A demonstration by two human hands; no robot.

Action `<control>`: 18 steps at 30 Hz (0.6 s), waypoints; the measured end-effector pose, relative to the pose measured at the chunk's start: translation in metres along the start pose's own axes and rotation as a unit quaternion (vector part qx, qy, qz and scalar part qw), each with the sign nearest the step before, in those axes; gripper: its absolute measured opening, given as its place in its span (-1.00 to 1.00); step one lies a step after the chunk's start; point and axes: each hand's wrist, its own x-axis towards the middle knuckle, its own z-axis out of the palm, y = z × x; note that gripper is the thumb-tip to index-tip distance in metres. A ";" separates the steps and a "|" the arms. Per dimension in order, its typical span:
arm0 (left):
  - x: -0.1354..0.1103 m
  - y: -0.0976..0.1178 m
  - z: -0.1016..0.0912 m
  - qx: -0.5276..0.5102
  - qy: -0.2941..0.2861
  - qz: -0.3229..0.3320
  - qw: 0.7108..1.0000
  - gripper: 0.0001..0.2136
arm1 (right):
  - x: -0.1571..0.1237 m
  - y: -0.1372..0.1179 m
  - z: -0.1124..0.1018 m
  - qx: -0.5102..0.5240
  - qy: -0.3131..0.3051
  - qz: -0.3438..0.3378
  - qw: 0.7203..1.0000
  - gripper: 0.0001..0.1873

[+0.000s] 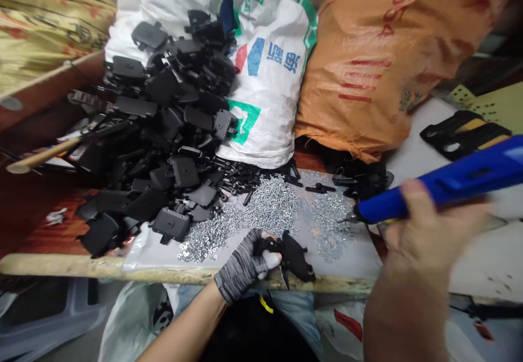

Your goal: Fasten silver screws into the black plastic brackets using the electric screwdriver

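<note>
My left hand [249, 264], in a grey fingerless glove, grips a black plastic part [297, 257] at the bench's front edge. The bare right hand [429, 226] is wrapped around a blue electric screwdriver [449, 179], slightly blurred. Its tip points left, over a small pile of silver screws [333, 218]. A larger heap of screws [273, 205] lies just beyond my left hand. To its left spread many small silver nuts [208, 237]. Part of the black piece is hidden by my left fingers.
Black plastic housings [171, 117] are piled high on the left. Behind stand a white woven sack [269, 79] and an orange sack [363, 62]. A wooden handle [44, 155] sticks out at left. Small black rods [241, 174] lie behind the screws. A wooden rail [81, 265] edges the bench.
</note>
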 end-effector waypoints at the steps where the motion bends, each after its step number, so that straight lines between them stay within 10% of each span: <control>1: 0.002 -0.002 0.002 0.013 0.021 0.006 1.000 -0.53 | 0.001 0.001 0.008 0.028 0.057 0.001 0.998 -0.50; 9: 0.008 -0.003 0.015 0.109 0.150 0.054 0.981 -0.59 | -0.061 -0.015 0.082 0.141 -0.082 0.059 0.985 -0.50; 18: 0.011 -0.007 0.015 0.114 0.155 0.036 0.981 -0.64 | -0.083 -0.010 0.099 0.167 -0.091 0.079 0.979 -0.57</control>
